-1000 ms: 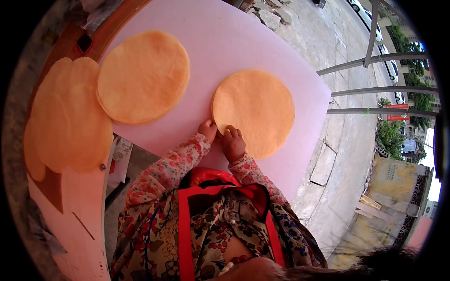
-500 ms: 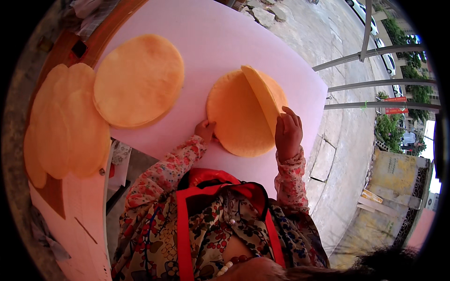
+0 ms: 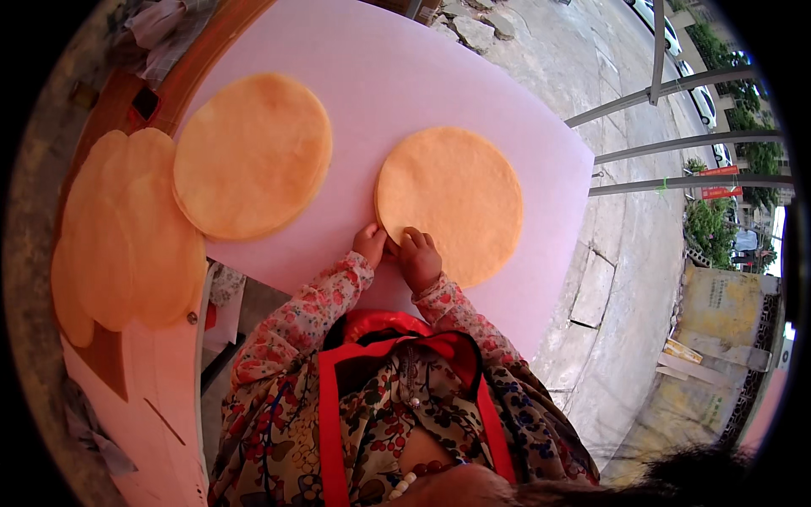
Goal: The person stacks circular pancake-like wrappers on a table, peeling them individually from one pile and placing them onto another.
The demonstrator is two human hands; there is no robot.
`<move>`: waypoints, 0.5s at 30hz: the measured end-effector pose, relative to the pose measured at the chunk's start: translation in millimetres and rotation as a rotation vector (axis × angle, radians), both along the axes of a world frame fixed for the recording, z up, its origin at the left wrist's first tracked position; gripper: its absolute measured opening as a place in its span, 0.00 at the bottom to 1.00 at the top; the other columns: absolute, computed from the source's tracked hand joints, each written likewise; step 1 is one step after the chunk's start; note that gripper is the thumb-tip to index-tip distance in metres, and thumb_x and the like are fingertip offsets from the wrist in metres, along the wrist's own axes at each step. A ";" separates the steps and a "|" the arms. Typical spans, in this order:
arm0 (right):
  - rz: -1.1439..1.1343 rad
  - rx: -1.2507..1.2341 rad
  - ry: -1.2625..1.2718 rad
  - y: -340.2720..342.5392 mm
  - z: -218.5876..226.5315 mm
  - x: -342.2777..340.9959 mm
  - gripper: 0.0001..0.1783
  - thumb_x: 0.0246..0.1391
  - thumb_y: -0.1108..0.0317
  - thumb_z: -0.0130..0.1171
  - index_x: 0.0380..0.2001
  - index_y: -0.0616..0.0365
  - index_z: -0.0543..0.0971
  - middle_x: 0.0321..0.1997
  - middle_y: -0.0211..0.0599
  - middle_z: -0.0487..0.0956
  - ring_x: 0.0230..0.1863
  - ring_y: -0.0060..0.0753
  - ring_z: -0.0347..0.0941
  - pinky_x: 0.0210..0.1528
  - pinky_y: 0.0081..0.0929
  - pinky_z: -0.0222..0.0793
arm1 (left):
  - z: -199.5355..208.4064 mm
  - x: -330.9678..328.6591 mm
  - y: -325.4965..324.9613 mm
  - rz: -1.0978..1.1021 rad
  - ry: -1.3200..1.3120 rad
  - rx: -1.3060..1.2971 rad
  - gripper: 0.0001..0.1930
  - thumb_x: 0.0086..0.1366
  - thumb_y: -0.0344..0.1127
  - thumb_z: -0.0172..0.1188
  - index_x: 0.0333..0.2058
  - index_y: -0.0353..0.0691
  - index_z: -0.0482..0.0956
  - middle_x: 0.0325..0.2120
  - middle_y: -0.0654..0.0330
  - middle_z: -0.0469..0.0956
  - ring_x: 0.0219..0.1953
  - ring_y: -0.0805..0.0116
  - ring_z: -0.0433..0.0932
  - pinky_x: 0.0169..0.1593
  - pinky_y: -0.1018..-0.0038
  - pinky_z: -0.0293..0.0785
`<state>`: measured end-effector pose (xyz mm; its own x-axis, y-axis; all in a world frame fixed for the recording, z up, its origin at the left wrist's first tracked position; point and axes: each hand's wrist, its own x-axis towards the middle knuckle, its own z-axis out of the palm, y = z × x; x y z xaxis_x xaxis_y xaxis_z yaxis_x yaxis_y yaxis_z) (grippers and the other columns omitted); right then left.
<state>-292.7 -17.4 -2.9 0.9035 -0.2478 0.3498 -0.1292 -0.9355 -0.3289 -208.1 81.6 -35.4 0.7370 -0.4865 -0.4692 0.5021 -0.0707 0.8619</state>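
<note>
A stack of thin, round orange-yellow sheets (image 3: 456, 198) lies flat on the pink tabletop in front of me. My left hand (image 3: 370, 243) is closed at the stack's near left edge, its fingertips at the rim. Right beside it, my right hand (image 3: 419, 260) has its fingers curled down on the same edge, pinching the rim of the sheets. The two hands nearly touch, and the thumbs are partly hidden. To the left rests a second round orange stack (image 3: 253, 156), also flat.
Several overlapping orange sheets (image 3: 131, 228) cover a side surface at far left. A dark small object (image 3: 145, 103) sits on the wooden edge behind them. Grey metal poles (image 3: 676, 152) stand past the pink tabletop's (image 3: 355, 93) right edge, over concrete paving.
The raised top sheet has been laid flat on the stack. My right hand has moved left from the stack's right edge to beside my left hand, which has stayed at the near left rim.
</note>
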 end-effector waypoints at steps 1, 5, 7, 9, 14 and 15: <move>-0.015 -0.015 -0.012 3.1 -2.4 -1.5 0.11 0.43 0.65 0.63 0.26 0.59 0.74 0.37 0.40 0.76 0.34 0.43 0.73 0.33 0.33 0.72 | -5.2 0.2 1.6 -0.011 -0.055 0.017 0.11 0.63 0.32 0.45 0.37 0.33 0.74 0.24 0.58 0.77 0.21 0.70 0.76 0.25 0.74 0.77; -0.016 0.020 -0.043 3.7 -2.5 -3.4 0.11 0.43 0.65 0.63 0.26 0.58 0.74 0.37 0.38 0.76 0.33 0.42 0.72 0.32 0.32 0.72 | -10.9 2.6 5.1 -0.008 0.199 -0.067 0.11 0.65 0.34 0.45 0.39 0.35 0.73 0.24 0.59 0.76 0.23 0.70 0.77 0.25 0.75 0.77; -0.046 0.012 -0.072 2.5 -6.5 -3.5 0.11 0.44 0.64 0.63 0.26 0.58 0.74 0.37 0.38 0.76 0.33 0.41 0.72 0.31 0.32 0.72 | -3.4 1.5 2.0 0.034 0.259 -0.141 0.11 0.65 0.36 0.47 0.37 0.35 0.72 0.24 0.59 0.76 0.23 0.71 0.77 0.25 0.76 0.77; -0.067 0.061 -0.030 2.8 -7.6 -5.7 0.11 0.44 0.64 0.63 0.27 0.58 0.74 0.37 0.38 0.76 0.34 0.42 0.72 0.33 0.32 0.72 | 1.2 -0.8 0.8 0.017 0.249 -0.153 0.11 0.65 0.37 0.49 0.36 0.35 0.72 0.24 0.60 0.75 0.24 0.71 0.77 0.25 0.76 0.77; 0.014 0.062 -0.026 -5.0 2.0 -12.1 0.12 0.44 0.64 0.62 0.29 0.59 0.74 0.38 0.38 0.75 0.37 0.43 0.71 0.36 0.33 0.71 | -27.2 3.1 5.3 -0.125 -0.038 -0.019 0.11 0.64 0.38 0.51 0.33 0.35 0.72 0.24 0.61 0.75 0.25 0.72 0.76 0.25 0.76 0.77; 0.046 0.093 -0.026 -2.8 5.2 -16.9 0.12 0.43 0.65 0.62 0.30 0.59 0.74 0.38 0.39 0.75 0.37 0.44 0.71 0.37 0.33 0.71 | -54.7 7.1 7.6 -0.062 -0.169 -0.021 0.11 0.65 0.38 0.51 0.34 0.35 0.72 0.25 0.61 0.75 0.24 0.72 0.76 0.24 0.76 0.76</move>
<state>-309.6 -20.1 2.3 0.9056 -0.2392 0.3503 -0.0776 -0.9053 -0.4176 -201.0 89.3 -90.1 0.7723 -0.5424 -0.3306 0.3456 -0.0780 0.9351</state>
